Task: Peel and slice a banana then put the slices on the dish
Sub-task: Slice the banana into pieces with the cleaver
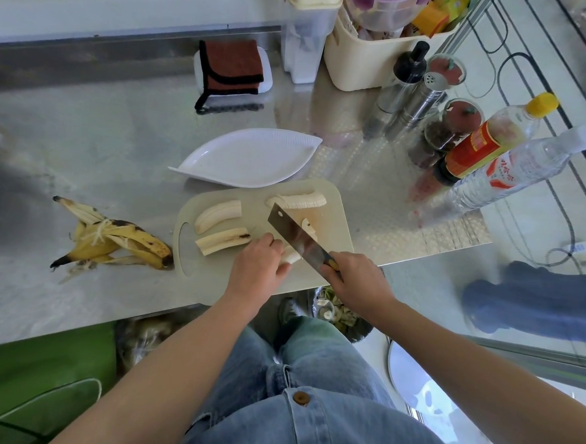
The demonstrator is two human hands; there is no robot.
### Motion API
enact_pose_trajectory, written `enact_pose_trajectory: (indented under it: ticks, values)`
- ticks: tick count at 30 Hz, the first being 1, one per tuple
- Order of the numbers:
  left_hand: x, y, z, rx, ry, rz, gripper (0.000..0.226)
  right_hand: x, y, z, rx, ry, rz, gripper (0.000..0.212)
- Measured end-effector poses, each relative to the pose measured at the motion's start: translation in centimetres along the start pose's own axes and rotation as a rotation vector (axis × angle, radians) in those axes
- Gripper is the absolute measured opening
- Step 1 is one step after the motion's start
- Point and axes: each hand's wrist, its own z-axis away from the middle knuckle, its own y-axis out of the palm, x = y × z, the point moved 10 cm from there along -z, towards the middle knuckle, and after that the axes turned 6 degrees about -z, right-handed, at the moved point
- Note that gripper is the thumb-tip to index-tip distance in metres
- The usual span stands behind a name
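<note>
Pale and peeled, a banana piece (291, 257) is gripped on the beige plastic cutting board (337, 204) by the left hand (260, 262), while the broad steel cleaver (297, 237) is clasped by the right hand (353, 280). The left hand could be nicked, as the blade is set just beside it. No slices are held yet by the white leaf-shaped dish (251, 157).

The steel countertop (101, 134) is shining, brushed smooth, turning embossed toward three o'clock. The leaf-shaped dish (247, 157) is showing ribbed plastic, the cutting board (333, 221) is looking matt plastic, and the cleaver (297, 237) is gleaming as polished metal.
</note>
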Motion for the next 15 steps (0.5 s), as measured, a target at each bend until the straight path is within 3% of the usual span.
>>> enact_pose_trajectory:
  ticks: [9,15]
  values:
    - [0.0,-0.1,0.1,-0.001,-0.003,0.01,0.025,-0.8,1.3,-0.1,0.042,0.038,0.007,0.026]
    - [0.0,-0.1,0.0,-0.002,-0.006,0.004,0.027,-0.5,-0.4,-0.1,-0.069,-0.003,-0.06,0.032]
